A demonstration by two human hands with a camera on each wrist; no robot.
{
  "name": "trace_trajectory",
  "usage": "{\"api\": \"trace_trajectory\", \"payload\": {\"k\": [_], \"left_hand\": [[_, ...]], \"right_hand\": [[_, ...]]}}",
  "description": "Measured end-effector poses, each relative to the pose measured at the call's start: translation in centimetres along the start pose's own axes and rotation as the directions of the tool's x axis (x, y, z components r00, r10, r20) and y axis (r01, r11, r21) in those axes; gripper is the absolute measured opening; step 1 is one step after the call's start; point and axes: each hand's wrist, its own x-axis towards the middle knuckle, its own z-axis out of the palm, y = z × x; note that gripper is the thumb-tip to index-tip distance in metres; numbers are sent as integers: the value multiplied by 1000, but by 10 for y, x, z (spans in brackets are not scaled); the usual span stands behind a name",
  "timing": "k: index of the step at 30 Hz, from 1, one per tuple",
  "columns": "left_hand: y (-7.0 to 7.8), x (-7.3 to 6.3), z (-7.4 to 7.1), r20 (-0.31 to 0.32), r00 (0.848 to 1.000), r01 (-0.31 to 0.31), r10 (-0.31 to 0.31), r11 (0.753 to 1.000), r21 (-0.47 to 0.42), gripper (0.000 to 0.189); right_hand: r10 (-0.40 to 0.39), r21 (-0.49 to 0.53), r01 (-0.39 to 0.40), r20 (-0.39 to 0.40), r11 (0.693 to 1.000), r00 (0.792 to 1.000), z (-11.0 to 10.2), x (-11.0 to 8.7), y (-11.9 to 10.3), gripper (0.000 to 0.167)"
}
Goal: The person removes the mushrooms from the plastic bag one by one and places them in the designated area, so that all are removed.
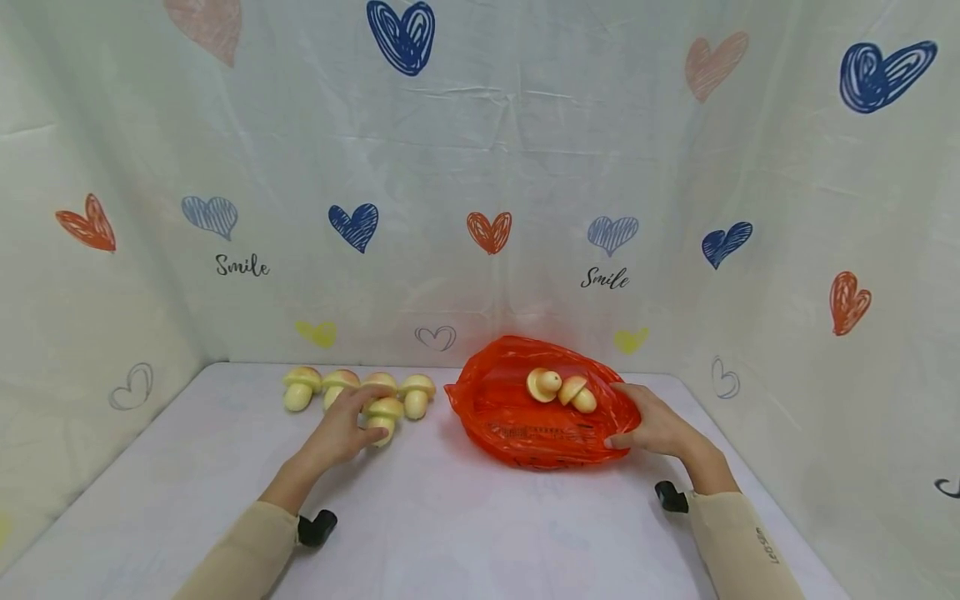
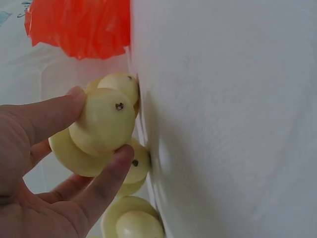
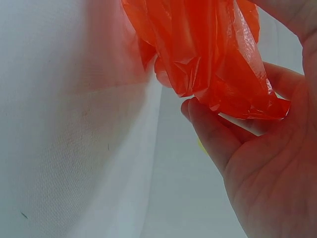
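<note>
- Fingers, left hand (image 1: 345, 427): bent about one mushroom (image 1: 383, 410), pinched between thumb and fingertips; pale yellow, dark spot on rounded end (left wrist view).
- Fingers, right hand (image 1: 662, 422): grasping the edge of the red bag (image 1: 510, 417) at its 3 o'clock, plastic between thumb and fingers.
- Red bag, one: on white table (image 1: 487, 533), at 3 o'clock from the held mushroom; mouth spread, dark print on near side.
- Two mushrooms (image 1: 577, 396): inside the bag, side by side.
- Four mushrooms (image 1: 417, 396): in a row, arcing from 10 to 2 o'clock about the held one.
- Beige sleeves (image 1: 243, 550), two; black device (image 1: 317, 528) beside each wrist.
- Pale backdrop (image 1: 450, 167), 12 o'clock: printed hearts, "Smile" lettering.
</note>
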Motion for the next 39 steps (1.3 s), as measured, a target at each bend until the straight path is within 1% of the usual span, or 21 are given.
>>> {"api": "trace_trajectory", "payload": {"k": [6, 9, 15, 22, 29, 39], "left_hand": [[1, 4, 2, 25, 1000, -3, 3, 1000, 11, 55], [-1, 6, 4, 26, 1000, -14, 13, 999, 40, 55], [-3, 8, 7, 31, 999, 1, -3, 997, 81, 55], [-2, 7, 6, 37, 999, 1, -5, 996, 87, 55], [-1, 7, 6, 45, 999, 16, -20, 996, 92, 56], [-3, 7, 6, 48, 999, 1, -6, 996, 88, 56]], "right_hand": [[5, -6, -5, -3, 1000, 1000, 0, 0, 0, 99], [2, -12, -2, -4, 1000, 1000, 1, 1, 0, 99], [3, -14, -3, -6, 1000, 1000, 1, 1, 0, 98], [11, -10, -11, -4, 1000, 1000, 0, 1, -2, 98], [6, -8, -6, 3, 1000, 1000, 0, -1, -2, 97], [2, -6, -2, 3, 1000, 1000, -1, -1, -3, 97]]}}
